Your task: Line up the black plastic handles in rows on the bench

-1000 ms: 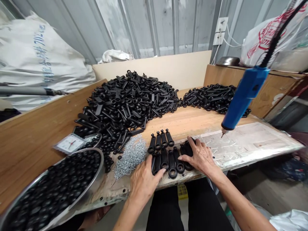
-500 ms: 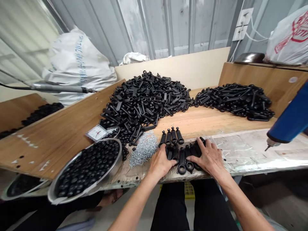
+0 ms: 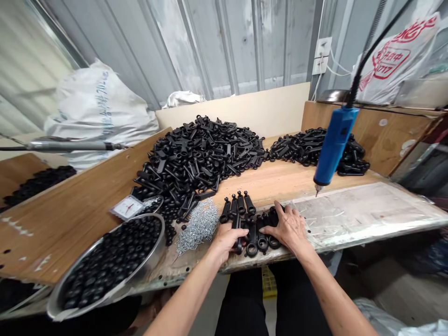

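Nearest, both forearms reach up from the bottom of the frame. The left hand [image 3: 227,239] lies palm down, fingers curled onto the row of black plastic handle pieces [image 3: 252,233] just below centre; whether it clamps one is hidden. The right hand [image 3: 287,227] rests flat on the row's right end, fingers spread, gripping nothing. Left of the hands lie a heap of small silver screws [image 3: 198,225] and a round metal bowl of black caps [image 3: 108,266], its edge cut off. Farther up, a blue hanging electric screwdriver [image 3: 332,147] dangles at upper right before a large pile of black parts [image 3: 199,161].
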A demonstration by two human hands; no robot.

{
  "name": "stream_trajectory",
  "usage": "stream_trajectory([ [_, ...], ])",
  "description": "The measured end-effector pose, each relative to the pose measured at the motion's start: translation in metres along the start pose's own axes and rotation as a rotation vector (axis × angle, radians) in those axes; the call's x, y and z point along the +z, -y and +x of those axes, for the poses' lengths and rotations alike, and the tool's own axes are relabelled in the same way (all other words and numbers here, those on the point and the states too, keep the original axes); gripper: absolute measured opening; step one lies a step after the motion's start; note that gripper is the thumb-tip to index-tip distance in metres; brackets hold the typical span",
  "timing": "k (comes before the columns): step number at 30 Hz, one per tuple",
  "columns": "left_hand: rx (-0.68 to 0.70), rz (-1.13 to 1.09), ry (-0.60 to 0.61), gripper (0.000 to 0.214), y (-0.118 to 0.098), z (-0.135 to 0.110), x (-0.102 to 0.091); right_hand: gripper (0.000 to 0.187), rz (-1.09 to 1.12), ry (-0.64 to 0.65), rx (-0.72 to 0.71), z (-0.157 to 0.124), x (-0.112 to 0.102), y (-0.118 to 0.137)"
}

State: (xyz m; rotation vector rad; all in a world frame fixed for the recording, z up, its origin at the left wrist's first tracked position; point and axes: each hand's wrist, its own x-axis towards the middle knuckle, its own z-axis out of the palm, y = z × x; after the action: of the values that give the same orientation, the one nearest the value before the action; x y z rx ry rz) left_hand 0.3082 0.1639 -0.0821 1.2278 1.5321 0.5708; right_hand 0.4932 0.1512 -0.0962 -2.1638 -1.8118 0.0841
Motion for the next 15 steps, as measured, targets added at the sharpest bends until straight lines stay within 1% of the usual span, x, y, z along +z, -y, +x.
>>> stream_trajectory([
  [2, 0.024, -0.012, 0.003, 0.010, -0.002, 0.003, 0.005, 0.086, 0.021, 0.037, -0.005, 0.003, -0.001, -0.001],
  [7, 0.068, 0.031, -0.051, 0.013, -0.008, 0.006, 0.014, 0.080, 0.046, 0.169, -0.008, 0.015, -0.007, -0.003],
  [11, 0.064, 0.042, -0.066, 0.015, -0.015, 0.006, 0.021, 0.071, 0.048, 0.238, -0.009, 0.024, -0.012, -0.007],
  [15, 0.031, -0.024, -0.036, 0.018, -0.020, 0.010, 0.031, 0.058, 0.046, 0.289, -0.014, 0.028, -0.016, -0.006],
])
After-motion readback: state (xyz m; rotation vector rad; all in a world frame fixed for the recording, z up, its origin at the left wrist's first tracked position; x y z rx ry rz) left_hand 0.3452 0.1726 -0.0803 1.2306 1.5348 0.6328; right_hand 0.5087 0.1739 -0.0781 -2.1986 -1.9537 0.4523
